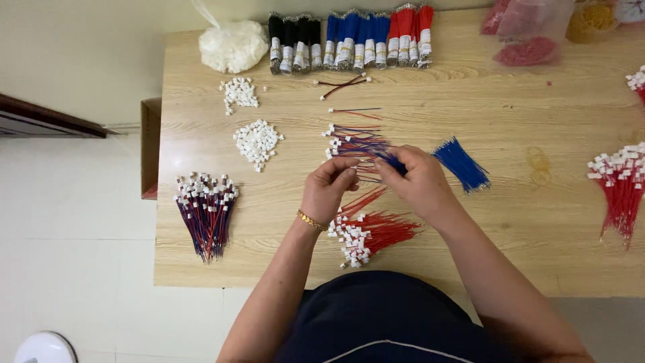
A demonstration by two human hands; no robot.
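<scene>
My left hand [328,189] and my right hand [420,183] meet over the middle of a light wooden table [510,222]. Both pinch thin wires: my right fingers hold a small bunch of blue wires [388,158], my left fingertips close on a wire end beside it. Just beyond the hands lie red-and-blue wires with white connectors [349,141]. A fan of red wires with white connectors [369,234] lies under my wrists. A loose bundle of blue wires [462,164] rests right of my right hand.
A finished bunch of wired connectors [207,214] lies at the left. Two piles of white connectors [257,140] sit nearby, under a bag of them [233,44]. Black, blue and red wire bundles [349,40] line the far edge. Red wired connectors [621,188] lie at the right.
</scene>
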